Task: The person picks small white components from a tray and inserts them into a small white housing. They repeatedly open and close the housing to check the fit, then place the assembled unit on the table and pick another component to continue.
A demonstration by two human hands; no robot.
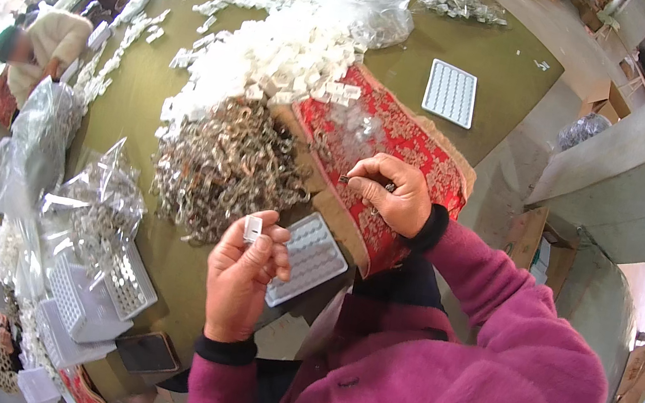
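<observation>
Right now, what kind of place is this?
Likely a small hand-assembly workshop. A big table carries heaps of small white plastic pieces and metal clips, with gridded trays. The left hand holds one white piece; other people work nearby.

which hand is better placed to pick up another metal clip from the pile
Right, probably. The right hand pinches a small metal part beside the metal clip pile, while the left hand holds a white plastic piece.

The sleeves are fuzzy and pink, with black cuffs. The cloth is red with a gold flower pattern. The table is olive green. The little blocks are white. The heap of metal bits is silver. The trays are white.
</observation>
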